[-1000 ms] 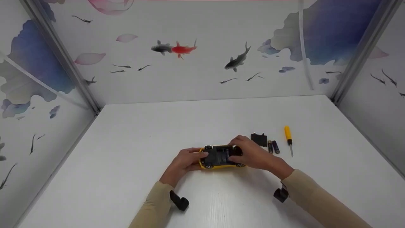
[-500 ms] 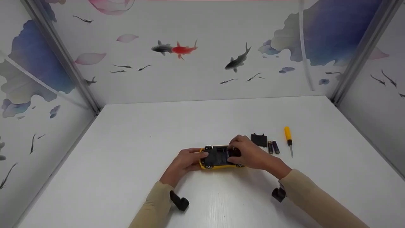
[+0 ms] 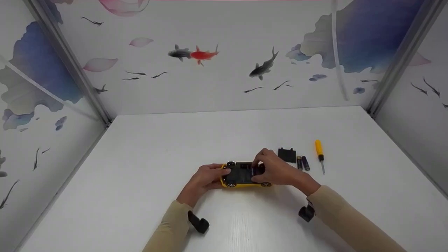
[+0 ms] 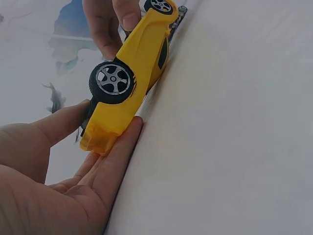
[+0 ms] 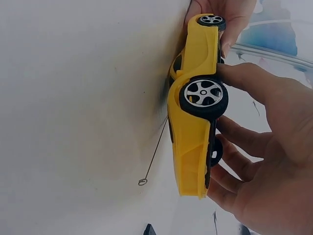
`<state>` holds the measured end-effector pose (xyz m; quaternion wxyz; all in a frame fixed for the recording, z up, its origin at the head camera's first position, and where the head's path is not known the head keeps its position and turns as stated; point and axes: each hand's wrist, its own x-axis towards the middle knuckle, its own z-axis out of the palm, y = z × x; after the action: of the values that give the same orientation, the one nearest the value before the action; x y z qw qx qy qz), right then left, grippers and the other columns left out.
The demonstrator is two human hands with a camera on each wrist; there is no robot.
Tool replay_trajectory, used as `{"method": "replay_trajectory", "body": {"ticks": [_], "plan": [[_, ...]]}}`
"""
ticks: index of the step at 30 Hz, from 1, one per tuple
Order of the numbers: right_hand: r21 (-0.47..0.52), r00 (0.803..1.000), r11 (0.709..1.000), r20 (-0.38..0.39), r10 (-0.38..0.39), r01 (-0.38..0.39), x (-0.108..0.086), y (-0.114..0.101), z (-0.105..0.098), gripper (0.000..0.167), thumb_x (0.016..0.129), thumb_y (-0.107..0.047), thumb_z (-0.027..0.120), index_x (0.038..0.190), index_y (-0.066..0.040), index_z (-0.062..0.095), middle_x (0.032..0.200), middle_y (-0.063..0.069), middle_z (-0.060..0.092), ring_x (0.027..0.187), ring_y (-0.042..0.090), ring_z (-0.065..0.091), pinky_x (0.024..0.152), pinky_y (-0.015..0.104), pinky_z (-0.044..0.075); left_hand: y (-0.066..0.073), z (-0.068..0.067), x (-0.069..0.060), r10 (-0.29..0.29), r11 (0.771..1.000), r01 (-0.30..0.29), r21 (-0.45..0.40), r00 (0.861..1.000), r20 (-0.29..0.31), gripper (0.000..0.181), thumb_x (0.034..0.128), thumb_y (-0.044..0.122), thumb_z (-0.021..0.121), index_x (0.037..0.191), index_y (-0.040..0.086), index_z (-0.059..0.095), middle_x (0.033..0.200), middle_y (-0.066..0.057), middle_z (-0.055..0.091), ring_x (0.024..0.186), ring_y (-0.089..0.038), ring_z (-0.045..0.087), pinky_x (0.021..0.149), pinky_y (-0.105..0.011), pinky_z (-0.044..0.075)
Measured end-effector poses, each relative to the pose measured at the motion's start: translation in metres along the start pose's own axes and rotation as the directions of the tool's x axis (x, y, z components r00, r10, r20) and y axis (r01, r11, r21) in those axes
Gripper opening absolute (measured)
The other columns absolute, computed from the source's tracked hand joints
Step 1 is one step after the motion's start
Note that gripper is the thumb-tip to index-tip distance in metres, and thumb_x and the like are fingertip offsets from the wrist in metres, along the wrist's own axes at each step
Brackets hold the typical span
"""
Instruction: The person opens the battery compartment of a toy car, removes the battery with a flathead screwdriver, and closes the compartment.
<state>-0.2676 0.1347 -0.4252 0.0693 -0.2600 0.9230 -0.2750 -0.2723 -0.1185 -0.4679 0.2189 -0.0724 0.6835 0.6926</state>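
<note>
A yellow toy car (image 3: 239,174) lies upside down on the table, its black underside and open battery compartment facing up. My left hand (image 3: 209,176) grips one end, thumb on the underside and fingers beneath the yellow body (image 4: 142,58). Over the compartment, my right hand (image 3: 276,170) bends thumb and forefinger inward and pinches what looks like a battery, mostly hidden by the fingers. In the right wrist view, the other fingers of the right hand (image 5: 279,142) curl beside the car's wheels (image 5: 204,95). A thin wire antenna (image 5: 155,152) sticks out from the car.
Right of the car lie a black battery cover (image 3: 287,155), two loose batteries (image 3: 305,163) side by side, and a screwdriver (image 3: 319,150) with a yellow handle. White panels with painted fish surround the white table (image 3: 157,147).
My right hand and forearm have shifted slightly left, and its fingertips have moved a little over the compartment. The left hand and the car stay nearly still.
</note>
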Motion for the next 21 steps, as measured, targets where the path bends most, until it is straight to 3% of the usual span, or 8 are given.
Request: {"method": "replay_trajectory", "body": {"ticks": [13, 21], "plan": [[-0.036, 0.998, 0.998, 0.006, 0.055, -0.055, 0.0045, -0.0032, 0.0002, 0.034, 0.08, -0.028, 0.082, 0.102, -0.008, 0.067, 0.122, 0.012, 0.052, 0.108, 0.024, 0.047, 0.089, 0.042, 0.053, 0.0005, -0.0004, -0.0013, -0.02, 1.0, 0.02, 0.009, 1.0, -0.007, 0.062, 0.0884, 0.025, 0.078, 0.141, 0.002, 0.055, 0.135, -0.022, 0.062, 0.111, -0.027, 0.069, 0.092, -0.039, 0.06], [-0.07, 0.999, 0.997, -0.033, 0.01, -0.012, 0.0054, -0.0025, -0.0008, 0.037, 0.077, -0.029, 0.082, 0.103, -0.008, 0.066, 0.118, 0.011, 0.055, 0.106, 0.025, 0.05, 0.089, 0.043, 0.05, 0.0013, 0.0003, 0.0001, -0.023, 1.0, 0.023, -0.004, 1.0, -0.012, 0.059, 0.089, 0.02, 0.077, 0.14, 0.001, 0.055, 0.133, -0.021, 0.063, 0.11, -0.026, 0.069, 0.09, -0.038, 0.061]]}}
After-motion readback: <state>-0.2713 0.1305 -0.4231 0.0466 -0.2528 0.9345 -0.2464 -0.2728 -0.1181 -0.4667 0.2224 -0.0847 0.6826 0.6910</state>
